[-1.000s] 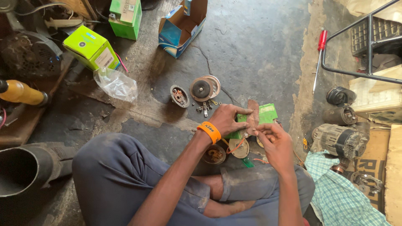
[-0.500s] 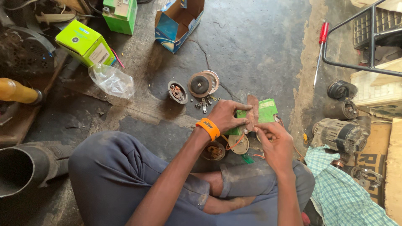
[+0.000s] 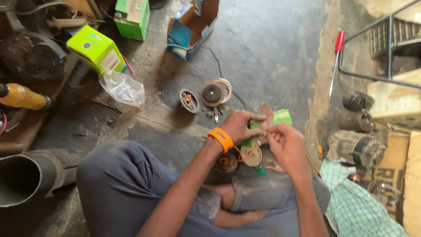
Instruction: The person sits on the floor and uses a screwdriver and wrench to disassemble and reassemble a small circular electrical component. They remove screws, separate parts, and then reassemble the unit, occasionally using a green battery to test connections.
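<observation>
Looking down from my head, I sit cross-legged on the grey concrete floor (image 3: 272, 52) with both hands together over my lap. My left hand (image 3: 240, 125), with an orange wristband (image 3: 220, 138) on its wrist, is curled nearly closed, thumb and fingers pinching something small and thin at the fingertips; I cannot tell just what it is. My right hand (image 3: 285, 142) is also curled in, its fingertips meeting those of the left at the same spot, gripping the same small piece. Orange wire (image 3: 248, 153) loops down from between the hands toward a round pale disc (image 3: 251, 156) lying just under them, beside a dark round part (image 3: 226, 162) near my knee. A small green packet (image 3: 282, 116) lies on the floor just beyond my hands.

Farther out on the floor sit a round metal motor cover (image 3: 215, 92), a smaller round part (image 3: 189, 100) beside it, and a scatter of small screws (image 3: 215, 113) between them and my hands. A clear plastic bag (image 3: 123, 88), a lime-green box (image 3: 96, 48), a darker green box (image 3: 131, 18) and an open blue carton (image 3: 189, 27) lie to the left. A red-handled screwdriver (image 3: 336, 61) lies to the right, near dark motor parts (image 3: 357, 102) and a checked cloth (image 3: 357, 204).
</observation>
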